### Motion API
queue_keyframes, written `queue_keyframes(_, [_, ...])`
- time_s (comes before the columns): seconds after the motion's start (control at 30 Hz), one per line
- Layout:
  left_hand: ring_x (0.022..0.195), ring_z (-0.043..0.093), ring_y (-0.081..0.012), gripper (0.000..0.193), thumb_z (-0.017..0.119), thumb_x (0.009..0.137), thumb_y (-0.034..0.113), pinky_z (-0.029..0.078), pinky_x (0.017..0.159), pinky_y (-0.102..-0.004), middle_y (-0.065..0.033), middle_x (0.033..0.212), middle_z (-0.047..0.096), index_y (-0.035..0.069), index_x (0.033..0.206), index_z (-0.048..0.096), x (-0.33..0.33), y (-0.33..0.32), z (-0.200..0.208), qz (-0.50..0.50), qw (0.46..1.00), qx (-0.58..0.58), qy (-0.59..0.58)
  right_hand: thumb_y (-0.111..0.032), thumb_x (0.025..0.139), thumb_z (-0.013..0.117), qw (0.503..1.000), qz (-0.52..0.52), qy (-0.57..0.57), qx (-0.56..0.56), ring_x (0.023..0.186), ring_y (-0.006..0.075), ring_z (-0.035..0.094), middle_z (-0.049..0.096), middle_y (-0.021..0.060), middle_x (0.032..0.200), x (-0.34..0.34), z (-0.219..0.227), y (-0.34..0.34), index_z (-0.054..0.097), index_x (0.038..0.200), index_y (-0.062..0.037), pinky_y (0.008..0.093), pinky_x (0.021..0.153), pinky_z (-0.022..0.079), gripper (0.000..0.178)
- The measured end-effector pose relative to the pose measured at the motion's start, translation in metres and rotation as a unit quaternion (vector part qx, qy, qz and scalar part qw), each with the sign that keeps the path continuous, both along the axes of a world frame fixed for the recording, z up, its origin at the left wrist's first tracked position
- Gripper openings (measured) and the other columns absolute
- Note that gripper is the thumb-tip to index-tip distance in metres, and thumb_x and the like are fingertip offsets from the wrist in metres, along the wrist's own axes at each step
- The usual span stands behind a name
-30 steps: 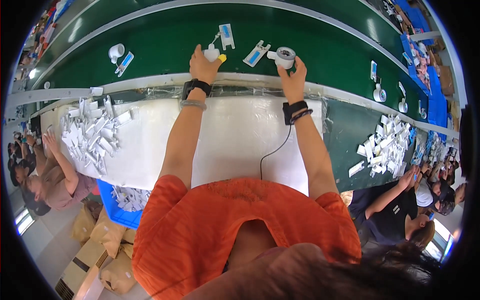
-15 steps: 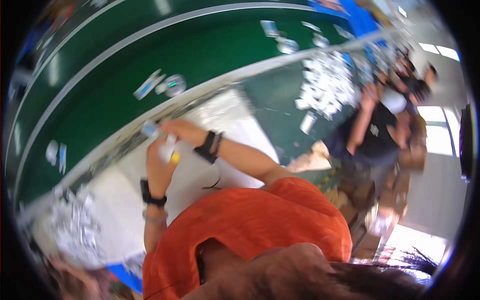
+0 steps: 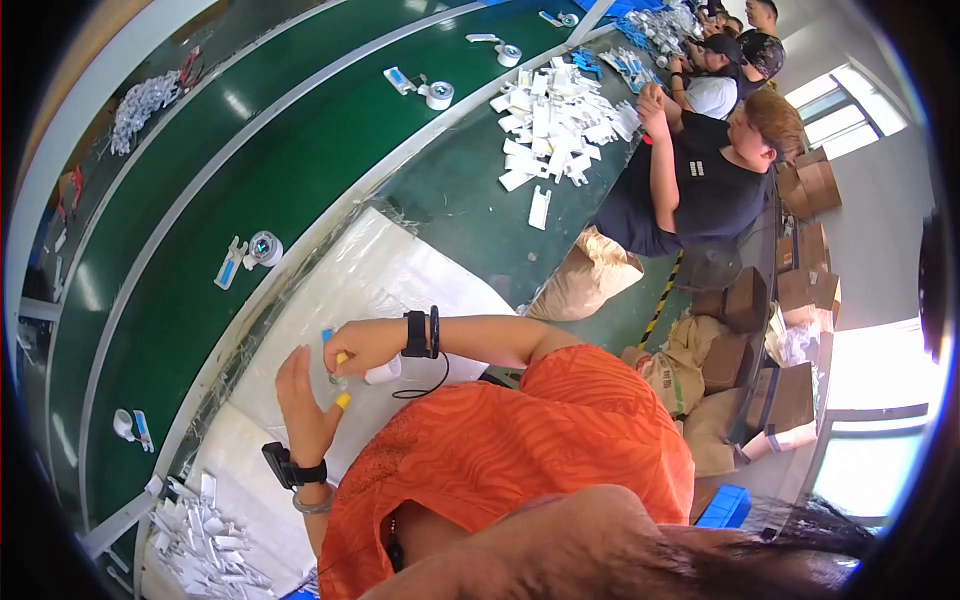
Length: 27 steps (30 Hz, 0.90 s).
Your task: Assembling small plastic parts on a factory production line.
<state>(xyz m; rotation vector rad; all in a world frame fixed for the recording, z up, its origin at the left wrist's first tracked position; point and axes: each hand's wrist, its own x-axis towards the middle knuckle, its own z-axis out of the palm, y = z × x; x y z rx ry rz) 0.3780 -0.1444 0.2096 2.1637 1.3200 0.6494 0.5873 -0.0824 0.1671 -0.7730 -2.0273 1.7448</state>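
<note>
My left hand (image 3: 306,402) is held upright over the white-covered worktop (image 3: 425,265), fingers stretched and thumb apart. A yellow finger cover (image 3: 343,400) sits on its thumb. Just to its right, my right hand (image 3: 368,342) is closed, with another yellow cover (image 3: 342,358) at its thumb tip. A small blue-and-white part (image 3: 327,337) shows at its fingertips, mostly hidden by the fingers. Below the right hand is a rounded white piece (image 3: 383,373); whether it is joined to that part I cannot tell.
Beyond the worktop runs a green conveyor belt (image 3: 190,240) carrying round white units (image 3: 264,248) beside flat white-and-blue pieces. White parts lie heaped at near left (image 3: 205,540) and far right (image 3: 560,120). A co-worker in black (image 3: 690,180) sits at right, near a brown sack (image 3: 590,275).
My hands were together around a white item; now the left hand has opened beside the right. The view has swung, and the blur has cleared.
</note>
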Motion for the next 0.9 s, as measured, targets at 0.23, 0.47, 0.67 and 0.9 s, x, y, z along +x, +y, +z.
queue_keyframes(0.23, [0.112, 0.049, -0.0379, 0.056, 0.076, 0.067, 0.009, 0.036, 0.098, -0.0466, -0.0177, 0.118, 0.056, 0.001, 0.118, 0.054, 0.002, -0.004, -0.017, -0.119, 0.991, -0.059, -0.03, -0.018, 0.087, 0.066, 0.997, 0.07, -0.01, 0.021, 0.067, 0.0134, 0.059, 0.067, 0.0051, 0.082, 0.011, 0.019, -0.004, 0.064, 0.097, -0.0031, 0.0285, 0.06, 0.047, 0.018])
queue_keyframes(0.47, [0.11, 0.058, -0.0173, 0.052, 0.068, 0.086, 0.013, 0.045, 0.096, -0.0298, -0.0098, 0.122, 0.06, 0.002, 0.133, 0.049, -0.005, -0.015, -0.031, 0.062, 0.85, -0.352, -0.387, -0.013, 0.091, 0.065, 0.976, 0.079, 0.103, -0.173, 0.066, 0.0071, 0.057, 0.064, 0.0028, 0.084, 0.018, 0.033, -0.012, 0.062, 0.107, 0.0007, 0.0222, 0.061, 0.047, 0.021])
queue_keyframes(0.67, [0.094, 0.06, -0.0133, 0.037, 0.047, 0.103, 0.028, 0.048, 0.08, -0.0256, -0.0066, 0.107, 0.063, 0.001, 0.125, 0.054, 0.017, -0.02, -0.042, 0.133, 0.808, -0.258, -0.513, -0.012, 0.091, 0.065, 0.96, 0.078, 0.161, -0.215, 0.066, 0.005, 0.056, 0.064, 0.0008, 0.083, 0.009, 0.045, -0.018, 0.063, 0.107, -0.0001, 0.0203, 0.062, 0.045, 0.02])
queue_keyframes(0.9, [0.062, 0.047, -0.0072, 0.042, 0.06, 0.093, 0.021, 0.038, 0.05, -0.0206, 0.0007, 0.081, 0.053, 0.01, 0.132, 0.049, 0.005, -0.026, -0.001, 0.09, 0.911, -0.294, -0.275, -0.016, 0.086, 0.066, 0.982, 0.133, -0.07, 0.115, 0.069, 0.0259, 0.065, 0.067, 0.013, 0.081, 0.015, 0.047, -0.018, 0.064, 0.098, 0.0014, 0.0352, 0.065, 0.051, 0.021])
